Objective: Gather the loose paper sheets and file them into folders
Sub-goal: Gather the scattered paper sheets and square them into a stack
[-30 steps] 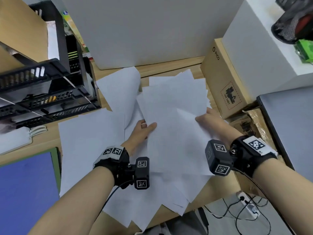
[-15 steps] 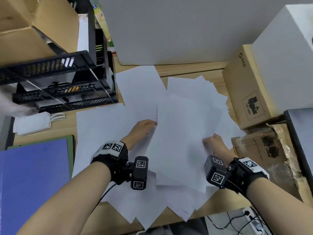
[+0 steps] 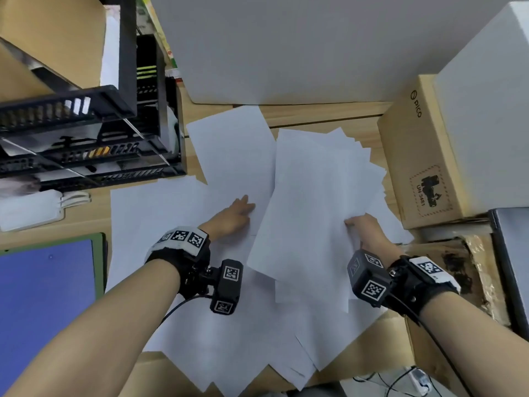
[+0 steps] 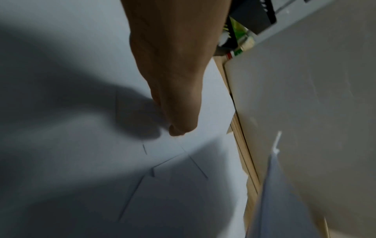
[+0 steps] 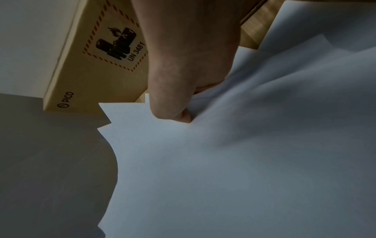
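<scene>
Thin, limp, slippery paper sheets (image 3: 320, 196), prone to fanning; best pinched at stacked edges; right hand (image 3: 363, 227) pinching several; left hand (image 3: 232, 216) flat on spread sheets.

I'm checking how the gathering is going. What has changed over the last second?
The right hand slid along the bunch of sheets toward the person, still pinching its right edge. The left hand let go of the bunch's left edge and now lies flat on the spread sheets beside it. The blue folder and cardboard box stayed put.
</scene>
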### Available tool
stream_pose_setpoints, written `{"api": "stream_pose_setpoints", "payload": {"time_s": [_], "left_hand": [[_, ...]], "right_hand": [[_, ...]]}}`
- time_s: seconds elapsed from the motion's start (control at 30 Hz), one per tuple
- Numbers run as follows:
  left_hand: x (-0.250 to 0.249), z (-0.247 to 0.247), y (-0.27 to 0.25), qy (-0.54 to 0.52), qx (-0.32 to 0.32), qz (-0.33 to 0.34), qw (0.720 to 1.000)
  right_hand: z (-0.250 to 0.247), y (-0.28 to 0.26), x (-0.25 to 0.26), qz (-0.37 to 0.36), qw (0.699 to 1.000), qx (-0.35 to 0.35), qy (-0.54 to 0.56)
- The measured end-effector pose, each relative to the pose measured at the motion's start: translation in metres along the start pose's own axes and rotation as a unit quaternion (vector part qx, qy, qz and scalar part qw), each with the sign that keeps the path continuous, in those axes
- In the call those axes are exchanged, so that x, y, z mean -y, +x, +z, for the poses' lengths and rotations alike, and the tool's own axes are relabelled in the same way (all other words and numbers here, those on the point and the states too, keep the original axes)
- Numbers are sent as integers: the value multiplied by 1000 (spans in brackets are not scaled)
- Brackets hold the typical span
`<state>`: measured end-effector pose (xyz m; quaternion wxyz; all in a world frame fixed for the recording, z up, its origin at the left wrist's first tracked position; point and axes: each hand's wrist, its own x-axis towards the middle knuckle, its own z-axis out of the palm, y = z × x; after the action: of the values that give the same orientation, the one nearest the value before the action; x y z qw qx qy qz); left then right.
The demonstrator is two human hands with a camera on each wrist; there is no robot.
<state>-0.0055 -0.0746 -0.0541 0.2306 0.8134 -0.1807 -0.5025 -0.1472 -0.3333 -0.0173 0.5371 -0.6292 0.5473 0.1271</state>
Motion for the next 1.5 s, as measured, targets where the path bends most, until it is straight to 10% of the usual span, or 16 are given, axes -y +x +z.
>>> {"api": "stream_pose_setpoints", "payload": {"time_s": [0.2,0.4,0.53,0.73,1.17,1.5], "left_hand": [[0,13,-27,-73,73,34,994],[17,-17,-23,-195,-176,-26,964],[27,-34,-13,-172,-223,-45,959],[19,-39,0,-236,-223,-57,944],[12,-31,7,-361,-219,-66,904],[31,-16,-8,-284,-212,-59,933]], "right_hand": [[17,20,5,-24,1000,10,-5],[36,29,20,-40,999,21,-14],[49,29,38,-56,997,53,-15],[77,40,62,-75,985,152,-43],[79,34,58,-102,984,136,-58],[10,14,13,-97,994,6,-44]]}}
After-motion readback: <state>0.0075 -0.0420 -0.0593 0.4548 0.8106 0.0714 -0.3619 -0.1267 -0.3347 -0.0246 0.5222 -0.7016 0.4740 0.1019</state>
